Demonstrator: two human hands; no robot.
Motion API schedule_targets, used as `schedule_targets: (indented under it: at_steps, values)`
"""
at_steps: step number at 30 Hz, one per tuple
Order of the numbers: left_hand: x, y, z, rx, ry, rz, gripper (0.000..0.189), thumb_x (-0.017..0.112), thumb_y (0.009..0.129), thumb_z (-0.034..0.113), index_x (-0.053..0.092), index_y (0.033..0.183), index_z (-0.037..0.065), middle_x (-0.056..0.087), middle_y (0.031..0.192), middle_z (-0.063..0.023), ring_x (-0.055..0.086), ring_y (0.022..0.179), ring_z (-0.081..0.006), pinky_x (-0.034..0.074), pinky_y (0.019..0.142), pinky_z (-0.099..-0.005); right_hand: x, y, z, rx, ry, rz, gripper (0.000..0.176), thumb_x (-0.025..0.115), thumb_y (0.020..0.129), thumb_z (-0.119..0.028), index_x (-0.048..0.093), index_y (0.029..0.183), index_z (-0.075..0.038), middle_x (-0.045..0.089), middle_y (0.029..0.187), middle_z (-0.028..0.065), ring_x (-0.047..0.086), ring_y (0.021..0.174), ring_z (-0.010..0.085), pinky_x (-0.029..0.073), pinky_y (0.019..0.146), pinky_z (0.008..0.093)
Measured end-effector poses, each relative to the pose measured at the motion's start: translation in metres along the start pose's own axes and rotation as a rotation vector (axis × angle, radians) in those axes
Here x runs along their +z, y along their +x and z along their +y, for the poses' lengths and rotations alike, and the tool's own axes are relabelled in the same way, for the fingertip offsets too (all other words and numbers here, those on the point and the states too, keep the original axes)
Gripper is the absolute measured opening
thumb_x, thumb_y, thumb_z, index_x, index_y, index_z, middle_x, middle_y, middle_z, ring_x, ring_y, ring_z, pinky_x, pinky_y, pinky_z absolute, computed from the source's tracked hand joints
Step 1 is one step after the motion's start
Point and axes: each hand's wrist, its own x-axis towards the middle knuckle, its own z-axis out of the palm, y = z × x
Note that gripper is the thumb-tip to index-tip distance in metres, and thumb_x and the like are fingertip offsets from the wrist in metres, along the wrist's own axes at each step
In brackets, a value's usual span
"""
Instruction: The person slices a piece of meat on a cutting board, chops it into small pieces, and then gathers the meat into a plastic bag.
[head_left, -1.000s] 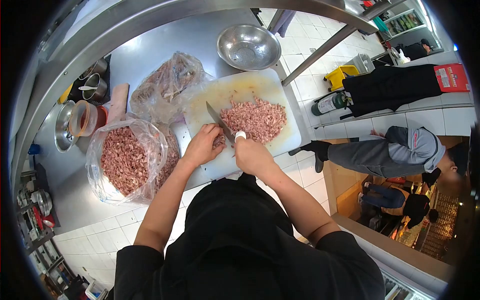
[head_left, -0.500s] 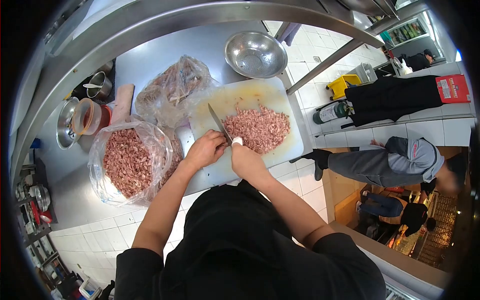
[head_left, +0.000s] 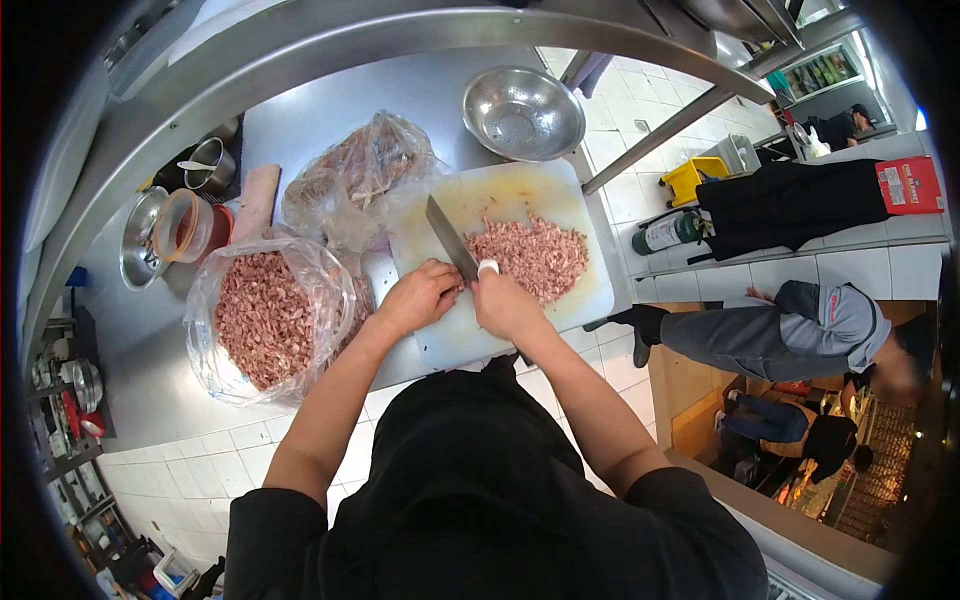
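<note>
My right hand (head_left: 506, 305) is closed round the handle of a kitchen knife (head_left: 450, 238), whose broad blade points away from me over the white cutting board (head_left: 440, 345). A white covering wraps one finger of this hand. Just left of the blade, my left hand (head_left: 418, 298) has its fingers curled down on the board, pressed on a small piece of meat (head_left: 459, 286) that is mostly hidden. Right of the knife lies a spread heap of chopped meat (head_left: 535, 255). An open plastic bag of chopped meat (head_left: 262, 320) stands left of the board.
A second plastic bag (head_left: 355, 175) lies behind the board. A steel bowl (head_left: 523, 113) sits at the back right of the steel table (head_left: 140, 370). Plastic tubs (head_left: 183, 228) and a steel pot (head_left: 208, 165) stand at left. A person (head_left: 760, 325) is at right, beyond the tiled ledge.
The knife blade has turned to show more of its flat side. The view has shifted slightly. My left hand stays curled beside the blade.
</note>
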Motion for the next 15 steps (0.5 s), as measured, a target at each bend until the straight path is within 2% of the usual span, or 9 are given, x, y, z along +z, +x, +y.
schedule_targets:
  at_steps: [3, 6, 9, 11, 15]
  values:
    - [0.004, -0.003, 0.002, -0.026, 0.004, -0.012, 0.022, 0.079, 0.089, 0.01, 0.078, 0.109, 0.001, 0.075, 0.12, -0.0129, 0.068, 0.116, -0.0353, 0.058, 0.102, -0.0437, 0.041, 0.0, 0.004, 0.013, 0.012, 0.071, 0.029, 0.052, 0.111, -0.022, 0.061, 0.119, 0.006, 0.076, 0.106, 0.035, 0.074, 0.102, 0.0543, 0.058, 0.088, 0.0632]
    - [0.001, -0.003, 0.002, -0.025, 0.023, -0.07, 0.022, 0.078, 0.089, 0.009, 0.078, 0.109, 0.002, 0.075, 0.12, -0.0127, 0.068, 0.116, -0.0352, 0.058, 0.102, -0.0436, 0.025, 0.014, 0.007, -0.016, 0.051, 0.074, 0.029, 0.054, 0.108, -0.019, 0.063, 0.117, 0.007, 0.075, 0.105, 0.0358, 0.075, 0.101, 0.054, 0.058, 0.088, 0.0632]
    - [-0.003, -0.004, 0.005, -0.05, -0.019, 0.005, 0.021, 0.077, 0.089, 0.008, 0.078, 0.109, 0.002, 0.075, 0.118, -0.0126, 0.068, 0.115, -0.0349, 0.058, 0.101, -0.044, 0.001, 0.012, -0.003, -0.035, 0.006, 0.04, 0.027, 0.056, 0.104, -0.015, 0.065, 0.115, 0.008, 0.076, 0.104, 0.0355, 0.075, 0.1, 0.053, 0.059, 0.087, 0.0629]
    - [-0.006, -0.01, 0.01, -0.131, -0.033, 0.028, 0.02, 0.076, 0.089, 0.006, 0.078, 0.108, 0.002, 0.075, 0.118, -0.0126, 0.068, 0.114, -0.0347, 0.058, 0.101, -0.0447, -0.011, -0.005, -0.013, -0.034, -0.072, -0.033, 0.024, 0.056, 0.102, -0.011, 0.064, 0.116, 0.008, 0.076, 0.104, 0.0351, 0.076, 0.1, 0.0525, 0.059, 0.087, 0.0627]
    - [-0.004, -0.01, 0.01, -0.131, 0.012, -0.027, 0.018, 0.076, 0.087, 0.005, 0.078, 0.105, 0.002, 0.075, 0.117, -0.0126, 0.068, 0.114, -0.0347, 0.058, 0.1, -0.045, 0.008, -0.025, -0.022, -0.001, -0.079, -0.05, 0.024, 0.055, 0.1, -0.008, 0.062, 0.117, 0.008, 0.076, 0.103, 0.0352, 0.076, 0.1, 0.0521, 0.059, 0.087, 0.0625]
